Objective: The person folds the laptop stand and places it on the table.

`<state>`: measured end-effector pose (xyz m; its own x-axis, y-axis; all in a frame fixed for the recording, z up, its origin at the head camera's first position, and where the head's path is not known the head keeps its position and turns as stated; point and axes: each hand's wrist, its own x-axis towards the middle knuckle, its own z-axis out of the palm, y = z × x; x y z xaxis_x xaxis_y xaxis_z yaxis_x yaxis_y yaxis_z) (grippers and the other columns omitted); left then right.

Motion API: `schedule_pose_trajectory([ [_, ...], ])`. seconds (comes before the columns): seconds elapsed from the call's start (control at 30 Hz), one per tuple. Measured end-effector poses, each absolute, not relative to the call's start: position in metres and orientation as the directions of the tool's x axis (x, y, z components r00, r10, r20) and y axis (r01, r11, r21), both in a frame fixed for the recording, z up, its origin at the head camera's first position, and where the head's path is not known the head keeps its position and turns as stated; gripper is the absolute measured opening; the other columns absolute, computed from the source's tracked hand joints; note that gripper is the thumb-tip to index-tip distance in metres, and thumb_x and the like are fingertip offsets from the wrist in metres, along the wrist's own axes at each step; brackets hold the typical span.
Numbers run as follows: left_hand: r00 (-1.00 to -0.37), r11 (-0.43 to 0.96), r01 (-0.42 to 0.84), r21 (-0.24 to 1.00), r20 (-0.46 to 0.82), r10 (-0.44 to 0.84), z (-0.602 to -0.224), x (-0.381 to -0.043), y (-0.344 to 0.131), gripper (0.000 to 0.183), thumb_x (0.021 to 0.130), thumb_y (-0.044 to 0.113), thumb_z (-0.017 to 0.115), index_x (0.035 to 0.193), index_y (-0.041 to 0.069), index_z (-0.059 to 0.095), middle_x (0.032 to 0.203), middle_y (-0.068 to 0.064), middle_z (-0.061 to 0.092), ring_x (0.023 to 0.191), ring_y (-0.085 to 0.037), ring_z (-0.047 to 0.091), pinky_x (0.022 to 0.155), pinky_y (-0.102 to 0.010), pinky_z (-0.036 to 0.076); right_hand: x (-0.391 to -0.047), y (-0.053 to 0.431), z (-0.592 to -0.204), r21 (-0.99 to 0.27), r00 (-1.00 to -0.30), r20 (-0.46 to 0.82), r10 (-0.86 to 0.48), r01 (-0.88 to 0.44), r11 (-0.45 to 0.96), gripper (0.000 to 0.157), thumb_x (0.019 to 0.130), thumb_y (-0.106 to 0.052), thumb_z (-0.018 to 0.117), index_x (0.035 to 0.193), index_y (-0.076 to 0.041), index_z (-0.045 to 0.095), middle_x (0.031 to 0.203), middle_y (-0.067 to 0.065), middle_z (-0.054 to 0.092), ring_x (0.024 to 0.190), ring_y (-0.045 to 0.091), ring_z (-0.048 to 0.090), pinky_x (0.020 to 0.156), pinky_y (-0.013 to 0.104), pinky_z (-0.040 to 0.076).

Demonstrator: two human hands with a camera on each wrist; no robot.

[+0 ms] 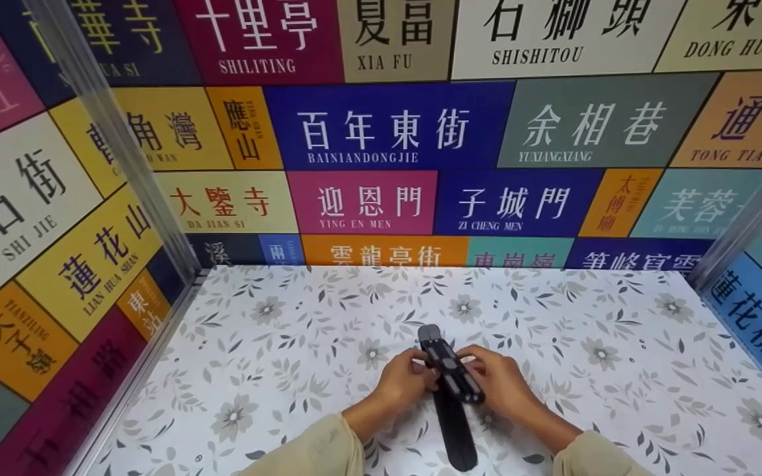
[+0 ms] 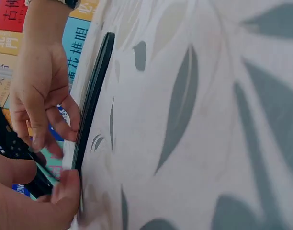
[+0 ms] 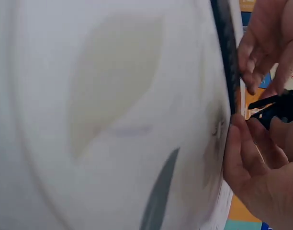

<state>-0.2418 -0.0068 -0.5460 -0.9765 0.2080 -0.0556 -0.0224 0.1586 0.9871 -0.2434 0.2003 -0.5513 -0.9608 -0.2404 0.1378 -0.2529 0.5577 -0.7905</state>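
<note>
A black stapler point(image 1: 447, 363) lies over the patterned tabletop, its long base point(image 1: 457, 430) pointing toward me and its upper part angled away from the base. My left hand point(image 1: 402, 382) pinches the stapler from the left, near its middle. On the other side, my right hand point(image 1: 501, 385) holds it with curled fingers. In the left wrist view the base point(image 2: 93, 100) rests along the table, with the raised upper part point(image 2: 7, 139) beside the fingers. The right wrist view shows the right hand point(image 3: 261, 163) low at the base; palms hide part of the stapler.
A white tabletop point(image 1: 275, 370) with grey flowers and leaves spreads around the hands. Behind it stands a wall point(image 1: 361, 201) of coloured panels with Chinese lettering, and similar panels rise at both sides. Clear plastic strips point(image 1: 156, 178) run along the corners.
</note>
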Motion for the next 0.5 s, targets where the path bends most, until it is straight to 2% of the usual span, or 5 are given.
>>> schedule_pose_trajectory([
  [0.07, -0.969, -0.002, -0.145, 0.989, -0.142, 0.203, -0.548, -0.24, -0.005, 0.037, 0.082, -0.009, 0.06, 0.119, -0.009, 0.057, 0.089, -0.015, 0.074, 0.076, -0.023, 0.072, 0.07, -0.035, 0.062, -0.241, 0.2, -0.549, -0.894, -0.966, 0.01, -0.26, -0.125, 0.43, 0.023, 0.099, -0.013, 0.066, 0.122, -0.012, 0.068, 0.106, 0.009, 0.079, 0.096, 0.016, 0.076, 0.078, 0.026, 0.058],
  [0.13, -0.955, -0.123, -0.244, 0.962, -0.217, 0.202, -0.551, -0.24, -0.004, 0.048, 0.079, -0.012, 0.054, 0.126, -0.013, 0.051, 0.095, -0.017, 0.072, 0.079, -0.022, 0.071, 0.074, -0.037, 0.063, -0.238, 0.2, -0.546, -0.964, -0.949, -0.119, -0.292, 0.039, 0.263, 0.031, 0.103, -0.014, 0.059, 0.132, -0.003, 0.061, 0.11, 0.013, 0.077, 0.099, 0.021, 0.075, 0.081, 0.03, 0.059],
  [0.27, -0.927, -0.191, -0.344, 0.919, -0.301, 0.221, -0.553, -0.239, -0.003, 0.053, 0.081, -0.008, 0.052, 0.133, -0.017, 0.045, 0.099, -0.023, 0.072, 0.079, -0.02, 0.072, 0.075, -0.036, 0.064, -0.23, 0.199, -0.544, -0.96, -0.897, -0.268, -0.351, 0.277, 0.025, 0.046, 0.103, -0.014, 0.056, 0.143, 0.008, 0.047, 0.111, 0.013, 0.075, 0.097, 0.025, 0.074, 0.083, 0.039, 0.061],
  [0.33, -0.921, -0.18, -0.356, 0.917, -0.312, 0.231, -0.552, -0.239, -0.004, 0.05, 0.085, -0.006, 0.054, 0.133, -0.018, 0.046, 0.098, -0.023, 0.073, 0.079, -0.021, 0.073, 0.075, -0.036, 0.064, -0.228, 0.199, -0.545, -0.955, -0.887, -0.277, -0.368, 0.297, 0.004, 0.052, 0.101, -0.013, 0.061, 0.144, 0.01, 0.045, 0.114, 0.014, 0.074, 0.099, 0.025, 0.074, 0.085, 0.041, 0.062],
  [0.5, -0.945, -0.03, -0.243, 0.969, -0.23, 0.231, -0.549, -0.237, -0.005, 0.044, 0.081, -0.01, 0.059, 0.125, -0.016, 0.056, 0.095, -0.018, 0.073, 0.081, -0.023, 0.074, 0.075, -0.038, 0.064, -0.227, 0.199, -0.548, -0.966, -0.907, -0.257, -0.334, 0.243, 0.083, 0.066, 0.091, -0.007, 0.073, 0.146, 0.013, 0.043, 0.115, 0.018, 0.073, 0.094, 0.024, 0.075, 0.079, 0.039, 0.063],
])
